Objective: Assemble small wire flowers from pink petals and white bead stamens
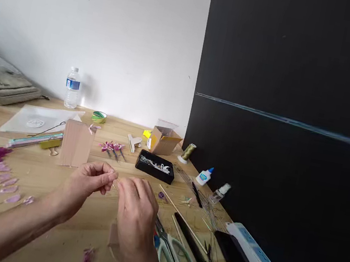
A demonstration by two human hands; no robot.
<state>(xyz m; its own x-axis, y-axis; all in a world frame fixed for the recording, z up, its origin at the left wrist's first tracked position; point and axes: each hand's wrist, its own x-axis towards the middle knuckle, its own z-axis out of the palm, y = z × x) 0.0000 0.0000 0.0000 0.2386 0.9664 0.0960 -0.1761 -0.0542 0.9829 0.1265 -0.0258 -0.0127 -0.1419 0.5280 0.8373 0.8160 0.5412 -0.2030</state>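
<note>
My left hand (89, 183) and my right hand (134, 216) meet fingertip to fingertip just above the wooden table (41, 234). Both are pinched shut on something thin and small between them, too fine to name. Close by lie green-handled scissors (178, 258) under my right wrist, a small purple bit (161, 195) on the table and a pink petal piece (88, 256) near the front edge.
A wood block (76, 144), pink flower stems (111, 148), a black tray (155, 167), a cardboard box (164, 140), a water bottle (73, 88), green tape (99, 116), glue bottle (204, 176), thread spool (188, 152), petals on wires (1, 172), skewers (180, 215). A black panel (291, 124) stands on the right.
</note>
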